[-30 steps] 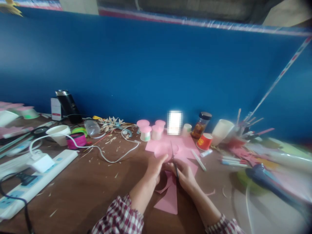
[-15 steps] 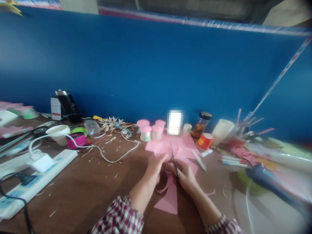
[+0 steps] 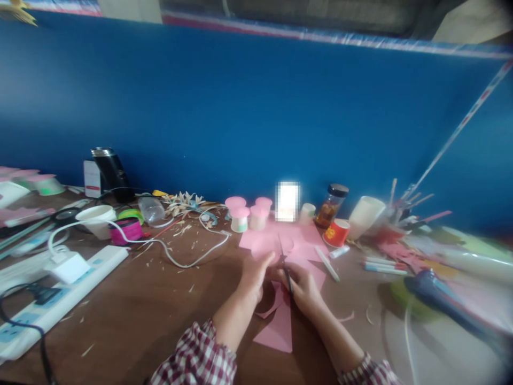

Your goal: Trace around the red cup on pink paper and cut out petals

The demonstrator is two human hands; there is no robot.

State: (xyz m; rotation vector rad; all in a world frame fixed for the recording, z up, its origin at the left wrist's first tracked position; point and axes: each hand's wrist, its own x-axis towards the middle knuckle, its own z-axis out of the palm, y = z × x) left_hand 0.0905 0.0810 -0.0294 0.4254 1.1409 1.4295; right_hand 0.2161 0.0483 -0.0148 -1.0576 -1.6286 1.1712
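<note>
1. The left hand (image 3: 254, 274) is closed in a pinch on a rounded pink paper piece (image 3: 265, 247), held low over the tabletop (image 3: 160, 299).
2. The right hand (image 3: 303, 286), touching the left at its 3 o'clock, is curled tight around the dark handles of the scissors (image 3: 286, 270). The thin blades point toward 12 o'clock at the paper's edge; blur hides how far they gape.
3. Pink offcuts (image 3: 278, 331) lie at 6 o'clock of the hands.
4. A red paper cup (image 3: 335, 233) and a dark-lidded jar (image 3: 331, 206) stand at 1 o'clock, pink spools (image 3: 240, 215) at 11 o'clock, and a white power strip (image 3: 60, 300) well apart at 9 o'clock.
</note>
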